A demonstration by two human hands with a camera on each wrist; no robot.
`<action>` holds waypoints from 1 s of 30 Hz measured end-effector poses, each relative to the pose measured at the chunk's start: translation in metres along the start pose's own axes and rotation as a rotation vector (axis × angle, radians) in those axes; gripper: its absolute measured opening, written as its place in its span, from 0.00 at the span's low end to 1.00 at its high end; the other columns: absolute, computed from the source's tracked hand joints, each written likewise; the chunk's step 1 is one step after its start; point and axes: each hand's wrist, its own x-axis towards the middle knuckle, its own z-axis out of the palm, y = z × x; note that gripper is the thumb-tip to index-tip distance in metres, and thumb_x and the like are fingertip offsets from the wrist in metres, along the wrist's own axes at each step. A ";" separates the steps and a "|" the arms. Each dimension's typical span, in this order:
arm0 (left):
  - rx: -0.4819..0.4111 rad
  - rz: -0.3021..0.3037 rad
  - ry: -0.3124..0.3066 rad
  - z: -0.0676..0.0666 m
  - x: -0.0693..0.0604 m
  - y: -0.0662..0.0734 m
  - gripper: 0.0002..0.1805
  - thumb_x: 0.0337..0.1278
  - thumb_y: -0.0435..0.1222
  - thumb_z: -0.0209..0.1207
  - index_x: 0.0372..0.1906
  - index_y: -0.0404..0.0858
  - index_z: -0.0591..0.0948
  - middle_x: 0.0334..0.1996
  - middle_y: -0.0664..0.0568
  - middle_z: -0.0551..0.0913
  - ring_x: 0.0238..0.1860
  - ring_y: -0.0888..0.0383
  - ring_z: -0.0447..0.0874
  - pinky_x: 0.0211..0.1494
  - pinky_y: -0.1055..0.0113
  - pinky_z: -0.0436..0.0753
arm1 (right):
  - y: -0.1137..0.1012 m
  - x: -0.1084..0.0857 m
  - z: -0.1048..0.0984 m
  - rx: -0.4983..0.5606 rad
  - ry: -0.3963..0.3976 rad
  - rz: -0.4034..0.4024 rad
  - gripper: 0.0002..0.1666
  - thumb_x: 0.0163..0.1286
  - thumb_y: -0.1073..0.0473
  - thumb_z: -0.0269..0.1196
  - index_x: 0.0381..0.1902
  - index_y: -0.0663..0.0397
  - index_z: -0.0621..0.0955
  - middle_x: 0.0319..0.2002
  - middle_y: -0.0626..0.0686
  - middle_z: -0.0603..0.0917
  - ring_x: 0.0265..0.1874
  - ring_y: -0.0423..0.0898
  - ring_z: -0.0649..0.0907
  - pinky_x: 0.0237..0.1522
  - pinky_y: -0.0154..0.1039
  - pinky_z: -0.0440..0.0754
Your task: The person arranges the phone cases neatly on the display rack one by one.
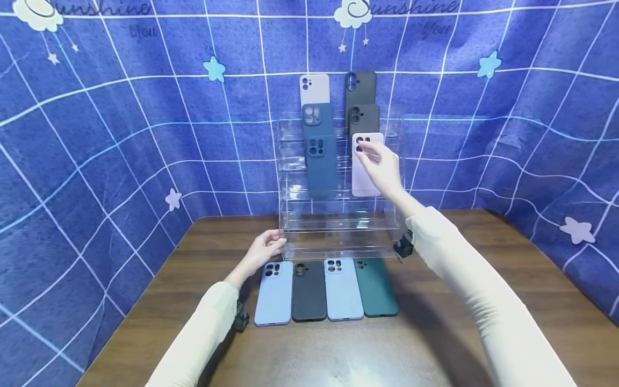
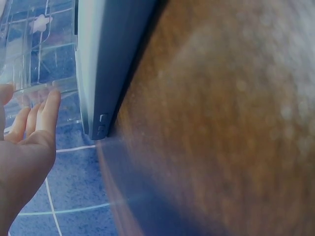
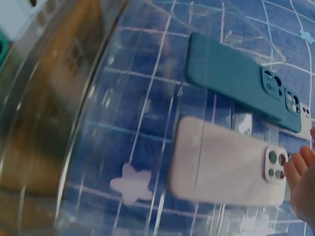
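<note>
A clear tiered display stand point(image 1: 338, 221) holds phone cases in two columns. My right hand point(image 1: 382, 164) is at the top of a pale pink phone case point(image 1: 365, 180), its fingertips by the camera cutout; in the right wrist view the fingers point(image 3: 301, 164) meet the case's top end. Thumb and forefinger stand slightly apart there. The pink case point(image 3: 224, 164) leans upright, its lower end behind a clear lip. My left hand point(image 1: 263, 250) holds the stand's lower left edge, thumb in front. In the left wrist view its fingers point(image 2: 47, 115) lie against the clear plastic.
Left column: blue cases point(image 1: 322, 172) below a whitish case point(image 1: 314, 88). Right column: black cases point(image 1: 364, 114) behind the pink one. Lying before the stand are light blue cases point(image 1: 274, 295), a black case point(image 1: 309, 295) and a green case point(image 1: 379, 290) on the wooden table point(image 1: 213, 236). Blue cloth hangs behind.
</note>
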 end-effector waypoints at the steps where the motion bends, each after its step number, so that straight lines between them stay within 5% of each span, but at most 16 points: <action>1: -0.001 -0.003 -0.002 0.000 0.000 -0.001 0.27 0.63 0.36 0.56 0.63 0.27 0.65 0.55 0.33 0.72 0.56 0.41 0.75 0.55 0.63 0.82 | 0.002 -0.002 -0.003 -0.024 0.004 -0.006 0.17 0.63 0.61 0.63 0.49 0.62 0.81 0.50 0.60 0.82 0.50 0.53 0.82 0.57 0.42 0.80; 7: 0.004 -0.004 -0.008 -0.002 0.000 -0.001 0.27 0.65 0.36 0.54 0.63 0.25 0.64 0.55 0.33 0.72 0.57 0.41 0.75 0.55 0.65 0.82 | 0.011 -0.013 -0.026 -0.137 0.012 -0.065 0.19 0.62 0.62 0.64 0.50 0.62 0.80 0.51 0.60 0.82 0.53 0.53 0.79 0.58 0.43 0.78; 11: 0.009 -0.014 -0.008 -0.003 0.001 0.001 0.29 0.65 0.37 0.54 0.64 0.25 0.63 0.56 0.33 0.71 0.58 0.40 0.74 0.57 0.62 0.81 | 0.021 -0.019 -0.041 -0.106 0.017 -0.069 0.20 0.62 0.63 0.65 0.52 0.63 0.79 0.53 0.59 0.80 0.56 0.52 0.78 0.61 0.36 0.75; 30: 0.001 -0.037 -0.015 0.000 0.000 0.000 0.26 0.65 0.36 0.54 0.61 0.25 0.64 0.58 0.33 0.70 0.59 0.40 0.73 0.60 0.59 0.79 | 0.062 -0.077 -0.079 -0.143 -0.017 0.091 0.30 0.59 0.57 0.68 0.58 0.62 0.75 0.58 0.61 0.77 0.58 0.56 0.76 0.61 0.44 0.75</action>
